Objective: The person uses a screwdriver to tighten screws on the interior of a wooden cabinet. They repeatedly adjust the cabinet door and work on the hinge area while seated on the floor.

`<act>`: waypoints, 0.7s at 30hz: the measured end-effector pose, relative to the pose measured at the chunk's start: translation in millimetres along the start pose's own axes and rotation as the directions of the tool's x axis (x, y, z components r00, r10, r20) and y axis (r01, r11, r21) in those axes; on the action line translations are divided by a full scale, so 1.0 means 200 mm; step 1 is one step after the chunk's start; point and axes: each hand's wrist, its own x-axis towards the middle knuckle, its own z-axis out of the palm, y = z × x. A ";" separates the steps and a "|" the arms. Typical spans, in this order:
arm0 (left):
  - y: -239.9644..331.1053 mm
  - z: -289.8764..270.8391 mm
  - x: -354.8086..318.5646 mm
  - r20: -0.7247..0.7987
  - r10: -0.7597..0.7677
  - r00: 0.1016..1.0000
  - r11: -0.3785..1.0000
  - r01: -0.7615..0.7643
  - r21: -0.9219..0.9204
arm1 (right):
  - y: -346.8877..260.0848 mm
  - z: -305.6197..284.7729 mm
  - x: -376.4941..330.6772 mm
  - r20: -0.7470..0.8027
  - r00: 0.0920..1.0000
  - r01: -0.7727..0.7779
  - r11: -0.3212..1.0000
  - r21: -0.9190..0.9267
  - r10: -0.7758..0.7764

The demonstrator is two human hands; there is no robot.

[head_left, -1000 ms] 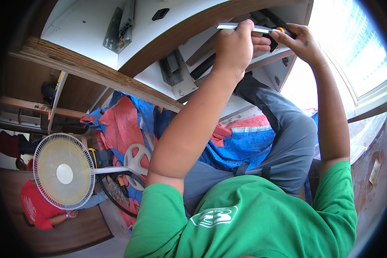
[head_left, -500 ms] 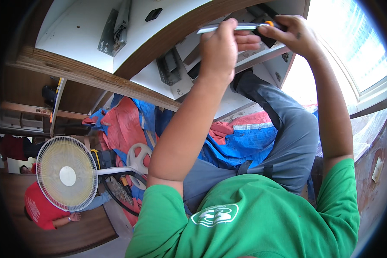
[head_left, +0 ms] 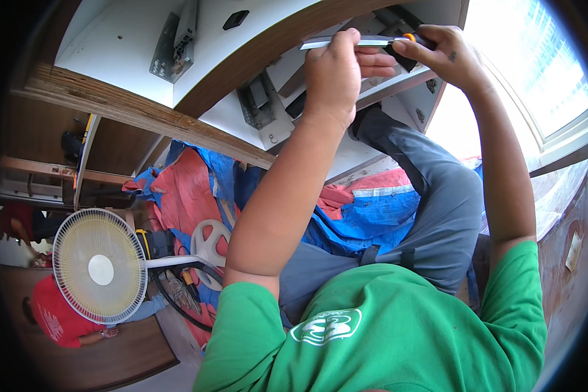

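Up at the cabinet, my right hand [head_left: 452, 57] is closed round the dark handle of a utility knife, which has an orange part [head_left: 409, 37] near its blade end. Its long, pale metal blade [head_left: 317, 44] points left across to my left hand [head_left: 336, 75]. My left thumb lies over the blade, with the fingers below and partly stretched to the right, so the blade runs between them. Behind the hands is the white cabinet interior [head_left: 232, 121], edged with a curved brown wooden board [head_left: 235, 59].
Metal drawer slides [head_left: 176, 42] sit on the white panels. A white fan [head_left: 100, 269] stands at left, beside a person in a red shirt [head_left: 62, 310]. Crumpled blue and red tarpaulin [head_left: 362, 222] lies below. At right are a bright window [head_left: 536, 65] and a plastic-wrapped panel [head_left: 562, 242].
My hands and the knife hold almost the same place, now sharper. At far left, the person in red has shifted a little and another person behind has leaned over.
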 end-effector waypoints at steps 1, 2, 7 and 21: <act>0.00 0.00 0.00 -0.018 -0.004 1.000 1.000 0.005 0.010 | -0.01 0.00 0.00 -0.020 1.000 0.012 1.000 0.011 -0.012; 0.00 0.00 0.00 0.049 0.006 0.999 1.000 -0.007 0.005 | -0.01 0.01 0.00 -0.041 0.996 0.078 0.996 0.053 -0.075; -0.02 0.03 0.05 0.095 -0.030 0.995 0.999 0.029 0.015 | 0.00 0.00 -0.04 -0.028 0.994 -0.108 0.993 0.055 0.109; -0.01 0.02 0.02 -0.052 -0.003 0.999 0.999 0.005 0.051 | 0.01 0.03 -0.03 -0.027 0.997 0.081 0.992 0.100 -0.079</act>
